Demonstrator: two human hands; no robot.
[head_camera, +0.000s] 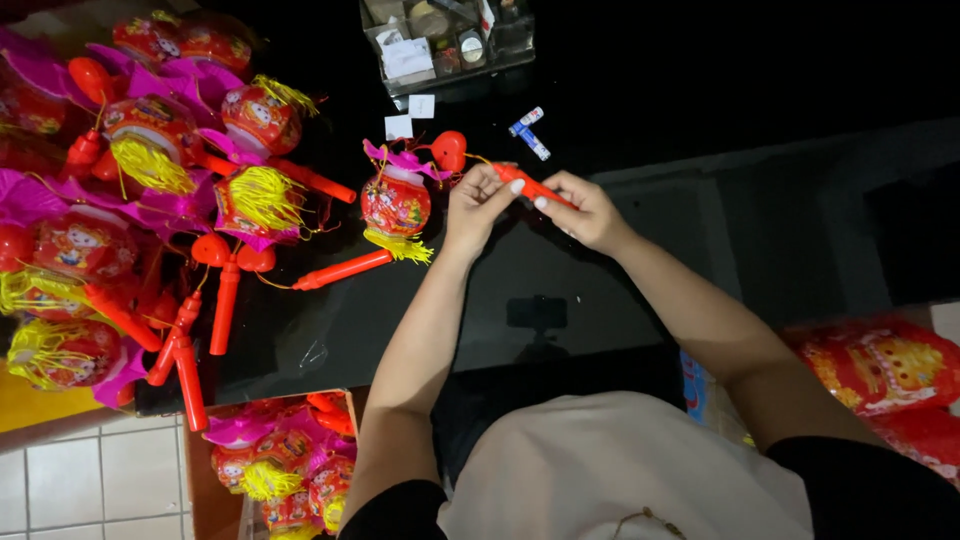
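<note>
While held, slim plastic handle (533, 186) (orange-red).

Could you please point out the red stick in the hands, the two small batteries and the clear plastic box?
red stick (532, 185), head view, middle of its shaft between the hands.
batteries (529, 133), head view, the blue-and-white pair's centre.
clear plastic box (520, 42), head view, right wall.

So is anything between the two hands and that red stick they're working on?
Nothing visible. Both hands already grip the red lantern handle: left hand at its near end, right hand over its other end. The red lantern with yellow tassel lies just left of them on the black table.
</note>
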